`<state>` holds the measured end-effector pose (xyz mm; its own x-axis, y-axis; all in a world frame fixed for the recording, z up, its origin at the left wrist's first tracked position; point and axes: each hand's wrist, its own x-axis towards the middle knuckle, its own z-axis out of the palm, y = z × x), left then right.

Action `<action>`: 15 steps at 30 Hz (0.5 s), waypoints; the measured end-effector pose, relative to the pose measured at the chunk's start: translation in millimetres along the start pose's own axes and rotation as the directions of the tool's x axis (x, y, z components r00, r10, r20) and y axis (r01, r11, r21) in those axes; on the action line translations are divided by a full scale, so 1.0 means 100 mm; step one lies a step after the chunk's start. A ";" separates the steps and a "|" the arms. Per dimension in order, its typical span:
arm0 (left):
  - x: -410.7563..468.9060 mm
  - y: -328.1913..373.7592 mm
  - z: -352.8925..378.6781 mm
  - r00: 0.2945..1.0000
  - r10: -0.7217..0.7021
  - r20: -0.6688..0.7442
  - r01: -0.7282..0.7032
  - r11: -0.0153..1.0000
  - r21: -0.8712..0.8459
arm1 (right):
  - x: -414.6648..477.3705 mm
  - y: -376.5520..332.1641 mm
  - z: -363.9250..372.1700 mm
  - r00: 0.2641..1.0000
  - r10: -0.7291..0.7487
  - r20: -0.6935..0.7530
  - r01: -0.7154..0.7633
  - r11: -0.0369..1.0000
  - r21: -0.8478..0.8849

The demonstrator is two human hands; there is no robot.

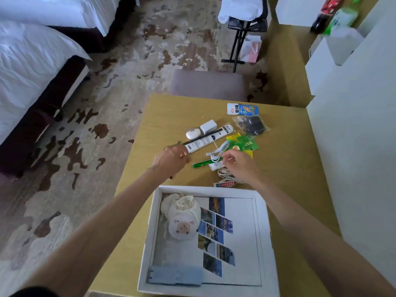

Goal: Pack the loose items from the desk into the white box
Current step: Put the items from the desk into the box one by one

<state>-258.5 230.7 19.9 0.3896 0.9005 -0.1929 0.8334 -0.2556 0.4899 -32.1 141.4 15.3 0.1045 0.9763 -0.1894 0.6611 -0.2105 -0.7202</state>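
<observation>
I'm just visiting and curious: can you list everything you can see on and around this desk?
Box: one, white, near edge of desk.
Pouch: one, cream, inside box, upper left.
Photo sheet: one, white with pictures, on box floor.
Desk: one, yellow wood.
Earbud case: one, white, mid-desk.
Charger: one, white, beside the case.
Cable: one, white, coiled.
Pen: one, green.
Snack packets: several, green and yellow.
Beds: two, white, left.
Left hand: one, by a long white packet.
Right hand: one, over the cable.
</observation>
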 end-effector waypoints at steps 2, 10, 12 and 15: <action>0.33 -0.05 0.07 0.995 -0.029 0.094 0.025 0.999 0.048 | 0.24 0.06 0.07 0.999 0.040 0.008 -0.040 0.996 -0.084; 1.63 0.25 0.35 0.977 0.130 0.168 -0.170 0.953 0.249 | 0.87 0.24 0.26 0.988 -0.094 0.124 0.153 0.741 -0.654; 1.86 0.33 0.47 0.974 0.122 0.190 -0.174 0.942 0.288 | 0.91 0.31 0.29 0.985 -0.099 0.139 0.169 0.693 -0.701; 2.09 0.35 0.66 0.977 0.095 0.190 -0.155 0.929 0.336 | 0.91 0.38 0.31 0.989 -0.121 0.081 0.143 0.717 -0.682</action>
<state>-122.2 387.1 -59.6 0.5341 0.7892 -0.3032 0.8454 -0.4956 0.1991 -20.5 220.2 -50.1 -0.0366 0.9873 -0.1547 0.9958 0.0231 -0.0884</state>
